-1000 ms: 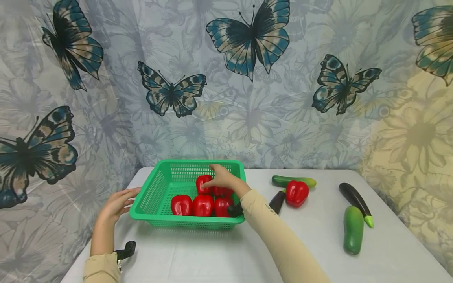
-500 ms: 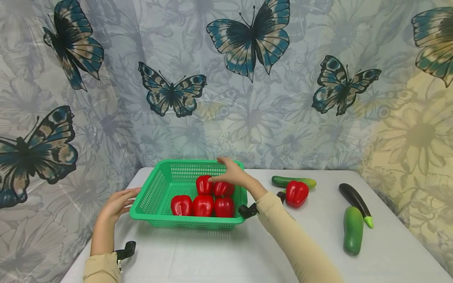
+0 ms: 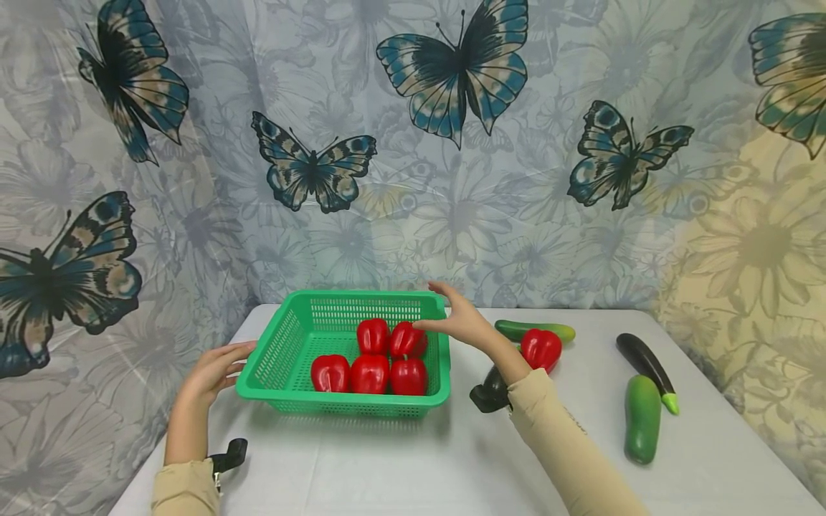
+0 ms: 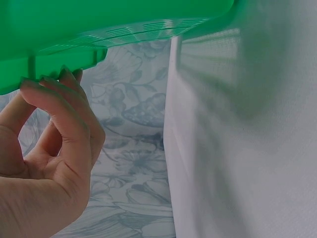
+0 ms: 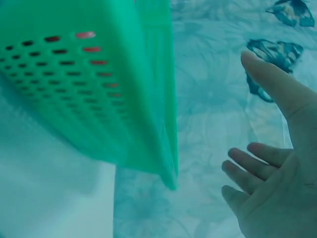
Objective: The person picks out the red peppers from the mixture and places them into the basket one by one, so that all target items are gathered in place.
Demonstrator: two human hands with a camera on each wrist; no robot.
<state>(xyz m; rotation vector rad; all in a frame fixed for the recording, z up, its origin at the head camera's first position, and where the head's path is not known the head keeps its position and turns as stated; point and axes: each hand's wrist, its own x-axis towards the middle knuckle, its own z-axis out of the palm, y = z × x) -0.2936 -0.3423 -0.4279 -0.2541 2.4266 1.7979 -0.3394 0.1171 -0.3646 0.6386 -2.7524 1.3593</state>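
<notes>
A green plastic basket [image 3: 342,405] stands on the table with several red bell peppers [image 3: 370,374] inside, grouped toward its right half. My left hand [image 3: 216,373] is at the basket's left end; its fingertips touch the outer rim in the left wrist view, fingers loosely bent. Over the basket's right rim, my right hand [image 3: 461,319] is spread, thumb apart from the fingers and nothing between them. In the right wrist view, that hand [image 5: 277,173] is apart from the basket wall [image 5: 74,84]. One more red bell pepper [image 3: 540,348] lies on the table beyond my right wrist.
A cucumber [image 3: 516,330] lies behind the loose pepper. Farther right are a dark eggplant [image 3: 645,367] and a thick green cucumber-like vegetable [image 3: 642,421]. Another eggplant is mostly hidden by my right wrist. Butterfly-print cloth [image 3: 464,236] hangs behind the white table [image 3: 361,466].
My right hand has moved right, from above the peppers inside the basket to its right rim, uncovering the back right pepper. My left hand and the basket have stayed put.
</notes>
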